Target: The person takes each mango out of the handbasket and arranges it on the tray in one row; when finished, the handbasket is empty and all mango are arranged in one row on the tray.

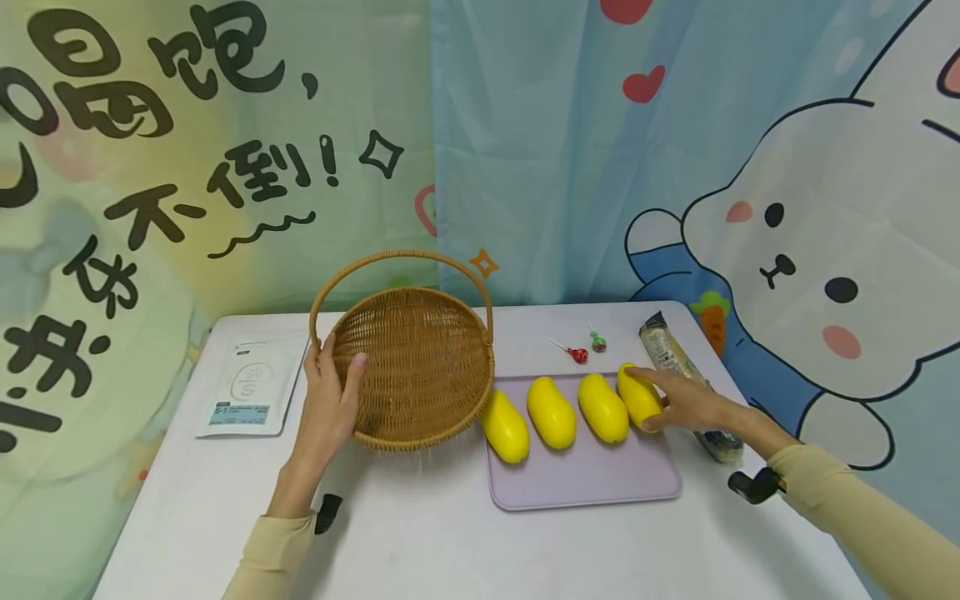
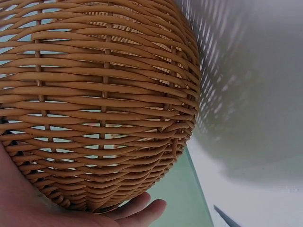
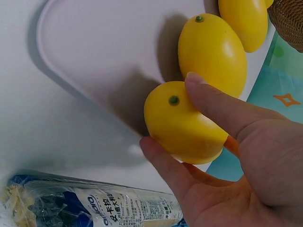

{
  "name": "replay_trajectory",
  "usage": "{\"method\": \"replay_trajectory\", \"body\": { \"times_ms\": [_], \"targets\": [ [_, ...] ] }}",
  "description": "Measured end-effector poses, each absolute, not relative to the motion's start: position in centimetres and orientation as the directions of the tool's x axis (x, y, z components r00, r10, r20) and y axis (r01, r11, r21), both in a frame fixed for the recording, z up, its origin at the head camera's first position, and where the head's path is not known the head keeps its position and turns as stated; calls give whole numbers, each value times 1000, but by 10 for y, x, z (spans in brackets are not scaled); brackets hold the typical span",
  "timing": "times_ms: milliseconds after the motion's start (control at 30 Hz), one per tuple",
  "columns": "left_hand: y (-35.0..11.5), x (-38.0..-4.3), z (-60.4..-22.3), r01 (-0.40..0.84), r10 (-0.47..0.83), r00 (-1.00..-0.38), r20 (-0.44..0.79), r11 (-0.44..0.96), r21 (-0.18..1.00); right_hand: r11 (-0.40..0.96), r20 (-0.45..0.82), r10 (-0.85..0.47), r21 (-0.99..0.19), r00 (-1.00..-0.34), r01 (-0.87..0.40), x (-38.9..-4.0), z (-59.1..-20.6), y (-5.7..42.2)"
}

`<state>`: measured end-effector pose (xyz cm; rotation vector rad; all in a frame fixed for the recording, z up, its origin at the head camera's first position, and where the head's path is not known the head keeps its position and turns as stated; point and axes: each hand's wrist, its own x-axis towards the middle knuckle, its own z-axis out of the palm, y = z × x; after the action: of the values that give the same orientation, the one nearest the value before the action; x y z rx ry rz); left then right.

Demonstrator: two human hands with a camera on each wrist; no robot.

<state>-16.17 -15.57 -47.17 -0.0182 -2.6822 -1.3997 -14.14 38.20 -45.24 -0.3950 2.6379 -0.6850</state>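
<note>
My left hand (image 1: 328,400) grips the left side of a round brown wicker basket (image 1: 420,375) with a tall arched handle. The basket tilts so that its bare inside faces me. In the left wrist view its woven outer wall (image 2: 104,90) fills much of the picture. My right hand (image 1: 686,404) holds the rightmost yellow melon (image 1: 636,398) between thumb and fingers, over the right end of a pale purple tray (image 1: 585,485). In the right wrist view this melon (image 3: 165,123) shows a small green stem end. More yellow melons (image 1: 552,414) lie in a row to its left.
Right of the tray lies a long clear printed packet (image 1: 663,350), partly behind my right hand. Two wrapped lollipops, one red (image 1: 577,355) and one green (image 1: 597,342), lie behind the tray. A white pouch (image 1: 255,383) lies at the left. A printed curtain (image 1: 510,150) hangs behind the table.
</note>
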Motion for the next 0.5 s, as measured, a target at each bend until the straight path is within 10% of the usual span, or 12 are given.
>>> {"method": "replay_trajectory", "body": {
  "times_ms": [500],
  "targets": [
    [-152, -160, -469, 82, -49, -989, 137, 586, 806, 842, -274, -352, -510, -895, -175, -137, -455, 381]
  ]
}}
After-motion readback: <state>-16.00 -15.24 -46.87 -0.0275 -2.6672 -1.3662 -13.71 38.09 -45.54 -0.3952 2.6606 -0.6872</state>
